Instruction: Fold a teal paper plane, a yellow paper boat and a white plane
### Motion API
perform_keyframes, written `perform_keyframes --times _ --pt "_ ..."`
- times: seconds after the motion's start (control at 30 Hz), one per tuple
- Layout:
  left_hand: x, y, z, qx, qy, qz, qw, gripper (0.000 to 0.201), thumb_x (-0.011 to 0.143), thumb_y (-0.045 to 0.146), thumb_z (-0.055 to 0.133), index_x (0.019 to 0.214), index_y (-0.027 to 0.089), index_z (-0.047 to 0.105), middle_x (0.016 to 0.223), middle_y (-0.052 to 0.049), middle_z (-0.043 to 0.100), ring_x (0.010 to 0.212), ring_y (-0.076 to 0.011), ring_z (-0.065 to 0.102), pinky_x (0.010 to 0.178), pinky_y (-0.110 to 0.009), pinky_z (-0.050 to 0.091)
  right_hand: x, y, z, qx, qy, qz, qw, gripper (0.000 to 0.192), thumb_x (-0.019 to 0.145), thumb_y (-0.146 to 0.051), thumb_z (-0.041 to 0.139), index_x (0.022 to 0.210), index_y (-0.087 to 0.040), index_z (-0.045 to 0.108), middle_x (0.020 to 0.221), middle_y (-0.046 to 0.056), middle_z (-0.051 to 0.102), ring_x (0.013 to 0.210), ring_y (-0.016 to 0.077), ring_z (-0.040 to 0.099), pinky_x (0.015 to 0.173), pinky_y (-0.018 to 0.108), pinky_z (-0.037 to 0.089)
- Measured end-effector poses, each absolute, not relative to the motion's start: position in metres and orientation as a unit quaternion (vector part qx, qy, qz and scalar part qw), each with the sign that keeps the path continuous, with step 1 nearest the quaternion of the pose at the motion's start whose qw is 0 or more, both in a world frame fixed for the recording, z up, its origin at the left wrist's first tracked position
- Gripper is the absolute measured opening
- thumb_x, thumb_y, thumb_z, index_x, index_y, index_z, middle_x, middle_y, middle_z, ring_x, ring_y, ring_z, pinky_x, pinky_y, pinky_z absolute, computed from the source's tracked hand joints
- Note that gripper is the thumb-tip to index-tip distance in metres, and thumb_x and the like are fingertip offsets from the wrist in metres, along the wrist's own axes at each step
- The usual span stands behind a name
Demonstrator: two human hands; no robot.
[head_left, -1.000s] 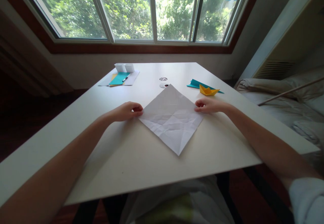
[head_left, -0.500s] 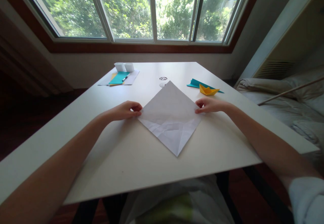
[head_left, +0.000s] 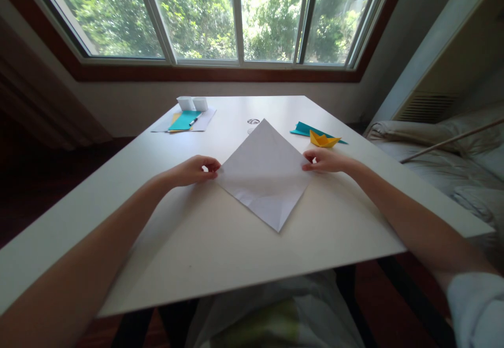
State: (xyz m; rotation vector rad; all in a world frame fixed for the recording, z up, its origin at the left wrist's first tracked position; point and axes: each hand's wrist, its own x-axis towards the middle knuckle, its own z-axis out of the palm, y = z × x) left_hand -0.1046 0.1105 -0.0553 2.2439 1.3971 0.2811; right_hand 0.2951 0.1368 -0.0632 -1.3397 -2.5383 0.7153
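White sheet (head_left: 262, 167) sits between my left hand (head_left: 201, 169) and right hand (head_left: 323, 160), turned as a diamond: one corner points back at me, one points away past both hands. Left hand has the left corner pinched, right hand has the right corner; thumb against fingers on each, exact finger contact too small to tell.

Handling, my read: next to no weight, thin, bends easily, holds a crease. Faint creases show in the half nearer me. Should slide freely on the bench (head_left: 189, 264), so one-sided pull likely skews it. Too much outward tension could tear a corner; a squeeze inward would probably buckle the middle. Best hold is light, right at the two side corners, level pull both sides. Can't tell how much of it lies flat on the bench.

Pose: left forearm (head_left: 114, 243) comes in from lower left, right forearm (head_left: 388, 211) from lower right over the near edge. Wrists low, fingers turned in toward each other, roughly level.

Around: yellow boat (head_left: 323, 139) just beyond my right hand, teal piece (head_left: 302, 128) behind it. Past my left hand, well apart: paper stack (head_left: 183, 122) with a pen (head_left: 195, 119) on it.
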Motion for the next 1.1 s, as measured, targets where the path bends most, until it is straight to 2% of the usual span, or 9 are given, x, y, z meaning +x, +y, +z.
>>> perform_keyframes --times 0.4,0.57,0.87,1.1 --pt "-0.114 0.119 -0.066 0.843 0.492 0.124 0.179 0.032 0.072 0.045 0.052 0.084 0.018 0.065 0.08 -0.001 0.066 0.065 -0.0126 0.054 0.062 -0.023 0.042 0.294 0.136 -0.065 -0.415 -0.887 0.158 0.128 0.019 0.072 -0.034 0.056 0.082 -0.019 0.06 0.082 0.005 0.06 0.072 0.0159 0.051 0.065 0.027 0.039" --pt "-0.115 0.119 -0.065 0.863 0.46 0.111 0.18 0.03 0.073 0.044 0.052 0.086 0.021 0.066 0.087 -0.001 0.067 0.077 -0.0157 0.057 0.066 -0.023 0.043 0.294 0.135 -0.063 -0.37 -0.912 0.143 0.102 0.014 0.073 -0.025 0.053 0.082 -0.019 0.062 0.086 0.005 0.061 0.078 0.0168 0.054 0.069 0.028 0.04" --pt "-0.114 0.115 -0.058 0.903 0.403 0.084 0.12 0.024 0.076 0.039 0.052 0.084 0.023 0.069 0.086 -0.003 0.067 0.084 -0.0186 0.056 0.078 -0.028 0.044 0.287 0.127 -0.061 -0.357 -0.919 0.139 0.091 0.036 0.073 -0.016 0.05 0.108 -0.021 0.058 0.094 0.006 0.06 0.081 0.0181 0.055 0.072 0.029 0.04" --pt "-0.11 0.114 -0.056 0.906 0.404 0.067 0.103 0.023 0.075 0.033 0.051 0.082 0.023 0.07 0.085 -0.003 0.068 0.086 -0.0192 0.055 0.078 -0.028 0.044 0.284 0.126 -0.06 -0.342 -0.921 0.181 0.051 0.043 0.067 -0.003 0.044 0.1 -0.022 0.064 0.094 0.006 0.055 0.081 0.0157 0.056 0.073 0.027 0.043"
